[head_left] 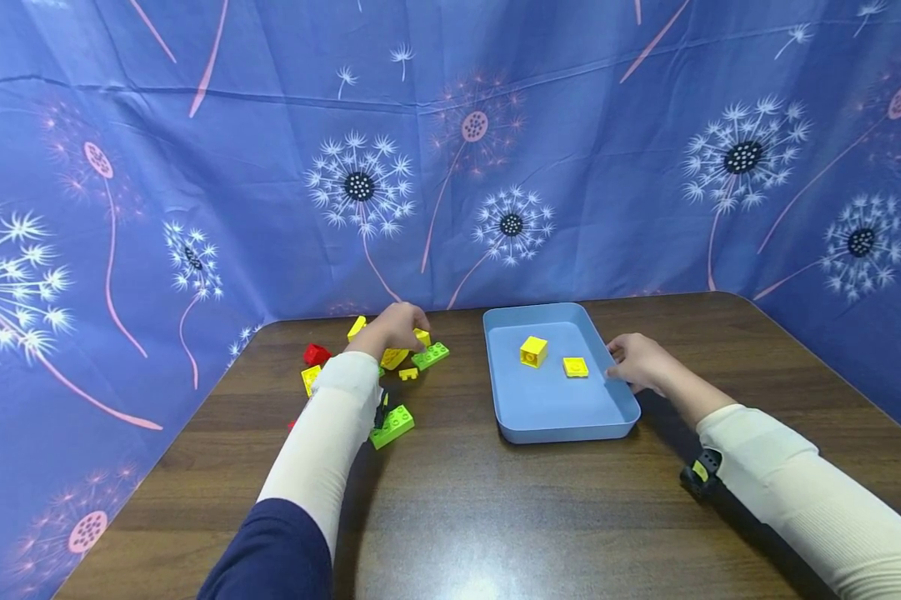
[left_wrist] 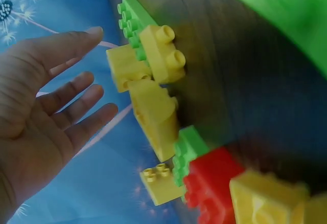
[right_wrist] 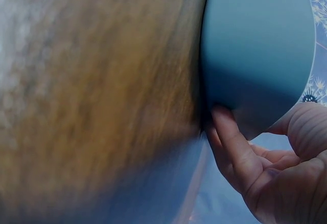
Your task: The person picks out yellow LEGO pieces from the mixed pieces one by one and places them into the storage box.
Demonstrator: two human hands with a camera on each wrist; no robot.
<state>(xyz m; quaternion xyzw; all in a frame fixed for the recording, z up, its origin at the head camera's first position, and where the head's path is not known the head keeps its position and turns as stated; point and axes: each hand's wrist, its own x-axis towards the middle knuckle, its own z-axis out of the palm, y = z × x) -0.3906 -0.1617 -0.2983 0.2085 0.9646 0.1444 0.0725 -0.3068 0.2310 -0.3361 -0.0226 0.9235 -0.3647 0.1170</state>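
Note:
My left hand (head_left: pixel 396 327) hovers over a loose group of toy building bricks at the left of the table. Its fingers are spread and loosely bent in the left wrist view, holding nothing. Closest to it there are a yellow brick with two studs (left_wrist: pixel 162 55), a curved yellow brick (left_wrist: pixel 155 116) and a long green brick (left_wrist: pixel 134 22). My right hand (head_left: pixel 640 363) grips the right side of a blue tray (head_left: pixel 563 435); fingers press the outer wall and the thumb goes behind the rim (right_wrist: pixel 312 45). Inside the tray sit a yellow cube brick (head_left: pixel 533 352) and a flat yellow brick (head_left: pixel 575 367).
A red brick (head_left: pixel 317 354) and a yellow brick (head_left: pixel 310 379) lie left of the left forearm. Another green brick (head_left: pixel 393 426) is beside that wrist, and a small yellow piece (head_left: pixel 408 374) lies closer to the tray. A blue patterned cloth (head_left: pixel 450 150) hangs behind the wooden table (head_left: pixel 450 500).

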